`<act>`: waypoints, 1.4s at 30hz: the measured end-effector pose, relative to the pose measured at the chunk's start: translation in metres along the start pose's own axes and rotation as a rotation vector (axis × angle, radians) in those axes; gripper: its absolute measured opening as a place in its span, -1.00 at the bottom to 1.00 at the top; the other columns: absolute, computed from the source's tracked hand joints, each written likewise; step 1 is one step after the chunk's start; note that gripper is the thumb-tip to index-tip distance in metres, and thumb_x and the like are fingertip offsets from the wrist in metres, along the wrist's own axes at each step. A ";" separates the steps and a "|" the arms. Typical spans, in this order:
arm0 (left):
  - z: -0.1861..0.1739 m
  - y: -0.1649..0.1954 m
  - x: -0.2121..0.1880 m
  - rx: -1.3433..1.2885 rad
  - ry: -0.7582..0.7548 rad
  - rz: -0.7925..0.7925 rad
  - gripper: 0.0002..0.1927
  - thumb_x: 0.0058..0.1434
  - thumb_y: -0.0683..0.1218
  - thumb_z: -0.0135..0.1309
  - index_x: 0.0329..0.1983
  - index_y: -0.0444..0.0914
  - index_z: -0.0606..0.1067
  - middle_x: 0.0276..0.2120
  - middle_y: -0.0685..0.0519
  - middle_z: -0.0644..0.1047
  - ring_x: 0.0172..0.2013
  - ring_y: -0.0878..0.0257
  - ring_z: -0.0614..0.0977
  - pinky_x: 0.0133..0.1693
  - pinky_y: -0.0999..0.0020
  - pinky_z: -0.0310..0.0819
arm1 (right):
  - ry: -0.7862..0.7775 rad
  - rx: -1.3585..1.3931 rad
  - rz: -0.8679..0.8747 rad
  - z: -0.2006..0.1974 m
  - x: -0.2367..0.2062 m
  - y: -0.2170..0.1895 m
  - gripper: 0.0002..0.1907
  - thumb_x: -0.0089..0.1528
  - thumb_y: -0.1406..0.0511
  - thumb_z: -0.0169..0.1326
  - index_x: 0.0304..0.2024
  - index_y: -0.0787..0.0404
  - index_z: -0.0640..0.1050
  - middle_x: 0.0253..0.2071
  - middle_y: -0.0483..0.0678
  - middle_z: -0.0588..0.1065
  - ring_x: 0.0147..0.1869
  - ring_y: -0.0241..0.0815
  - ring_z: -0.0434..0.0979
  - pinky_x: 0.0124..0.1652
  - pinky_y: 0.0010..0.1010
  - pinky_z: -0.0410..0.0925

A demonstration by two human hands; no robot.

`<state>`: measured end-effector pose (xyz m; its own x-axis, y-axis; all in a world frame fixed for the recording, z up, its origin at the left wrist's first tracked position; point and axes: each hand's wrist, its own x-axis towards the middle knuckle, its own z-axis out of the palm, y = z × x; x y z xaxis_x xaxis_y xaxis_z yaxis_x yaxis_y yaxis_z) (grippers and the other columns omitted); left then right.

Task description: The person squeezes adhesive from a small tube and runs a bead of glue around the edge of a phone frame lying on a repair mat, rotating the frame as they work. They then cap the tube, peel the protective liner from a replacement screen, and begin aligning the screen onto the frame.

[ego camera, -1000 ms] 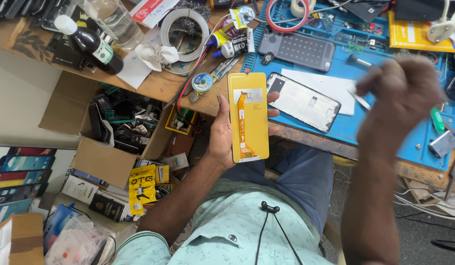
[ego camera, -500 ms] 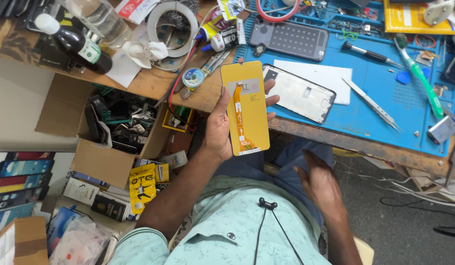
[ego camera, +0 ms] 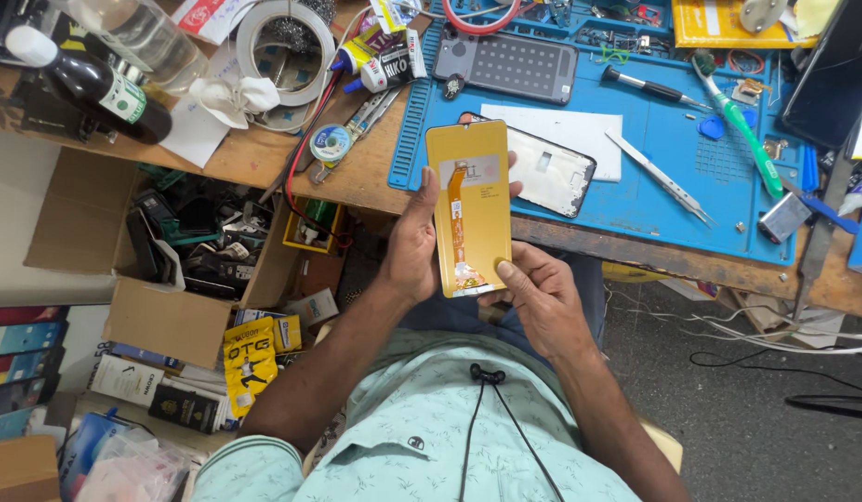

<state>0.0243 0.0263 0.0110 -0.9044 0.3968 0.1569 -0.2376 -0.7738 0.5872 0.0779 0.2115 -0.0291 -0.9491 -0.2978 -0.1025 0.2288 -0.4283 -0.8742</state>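
Observation:
I hold a yellow-backed phone display panel (ego camera: pixel 470 206) with an orange flex cable running down it, upright in front of the bench edge. My left hand (ego camera: pixel 414 244) grips its left edge, fingertips showing on the right side. My right hand (ego camera: pixel 533 296) holds the lower end, thumb pressed on the bottom right corner. Just behind the panel a phone frame (ego camera: pixel 554 173) lies on the blue work mat (ego camera: pixel 673 186).
On the mat lie a dark phone case (ego camera: pixel 505 65), a white sheet (ego camera: pixel 580 130), tweezers (ego camera: pixel 662 178), a screwdriver (ego camera: pixel 649 85) and a green toothbrush (ego camera: pixel 740 121). Bottles, glue tubes and a tape roll (ego camera: pixel 280 37) crowd the wooden bench. An open cardboard box (ego camera: pixel 161 321) of parts stands below left.
My right hand came down from the bench at the right, swung low over my lap and now grips the bottom of the panel. The left hand kept holding it.

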 end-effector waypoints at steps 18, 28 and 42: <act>-0.030 0.012 0.021 0.594 0.187 0.201 -0.70 0.51 -0.20 -0.01 0.25 -0.37 0.31 -0.17 -0.09 0.67 -0.17 0.39 0.66 -0.18 0.50 0.60 | -0.223 0.399 0.144 -0.013 -0.002 0.015 -0.28 0.47 -0.05 -0.43 0.44 0.36 0.15 0.31 0.39 0.34 0.29 0.32 0.51 0.16 0.08 0.47; -0.030 0.008 0.025 0.577 0.225 0.142 -0.74 0.50 -0.14 -0.02 0.17 -0.36 0.34 -0.18 -0.10 0.67 -0.19 0.35 0.69 -0.19 0.46 0.65 | -0.356 0.660 0.123 -0.007 -0.004 0.024 -0.24 0.52 -0.07 -0.48 0.55 0.33 0.06 0.47 0.55 0.13 0.38 0.41 0.41 0.18 0.09 0.45; -0.014 0.010 0.001 0.448 0.240 0.040 -0.35 0.43 -0.16 0.05 0.49 -0.38 0.08 0.18 -0.39 0.44 0.06 0.18 0.60 0.05 0.25 0.57 | -0.323 0.616 0.054 -0.011 -0.005 0.027 -0.26 0.54 -0.05 -0.43 0.53 0.37 0.14 0.42 0.57 0.21 0.26 0.26 0.51 0.05 -0.07 0.50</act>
<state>0.0163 0.0116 0.0060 -0.9782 0.2056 0.0305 -0.0731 -0.4775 0.8756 0.0862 0.2107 -0.0571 -0.8428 -0.5304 0.0918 0.4458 -0.7833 -0.4332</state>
